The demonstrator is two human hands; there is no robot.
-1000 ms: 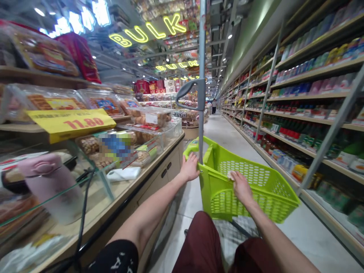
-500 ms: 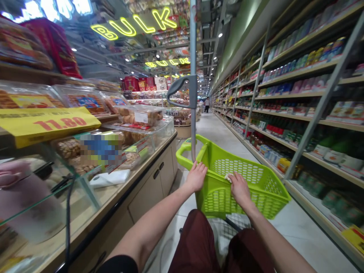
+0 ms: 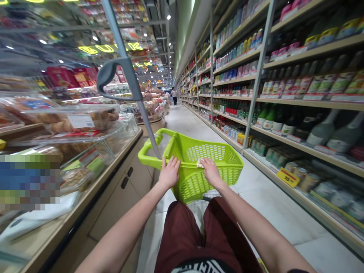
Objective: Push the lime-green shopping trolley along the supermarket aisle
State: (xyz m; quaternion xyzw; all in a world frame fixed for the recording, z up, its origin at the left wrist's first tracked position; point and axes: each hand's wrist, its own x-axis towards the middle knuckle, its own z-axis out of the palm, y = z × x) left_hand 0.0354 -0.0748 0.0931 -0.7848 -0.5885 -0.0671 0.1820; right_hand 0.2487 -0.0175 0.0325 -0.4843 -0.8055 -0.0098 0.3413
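A bright green plastic shopping cart [image 3: 187,182] with perforated basket walls stands sideways in front of my knees. My left hand [image 3: 170,172] grips its near rim, close to the handle end, with the fingers laid over the edge. Farther right on the same rim is my right hand [image 3: 212,171], its fingers closed on a crumpled white tissue [image 3: 200,163]. A slanting grey pole [image 3: 146,119] with a grey loop grip [image 3: 116,81] rises behind the cart's green handle [image 3: 145,153].
To the left runs a wooden counter [image 3: 113,197] with clear boxes of baked goods [image 3: 82,121]. Shelves [image 3: 284,98] of bottles and cans line the right side. A pale tiled floor [image 3: 182,117] leads ahead between them, where a person [image 3: 173,96] is in the distance.
My view has turned right and moved forward along the aisle, so the cart and pole appear farther left. Both hands stay on the cart's rim, the tissue still in my right hand.
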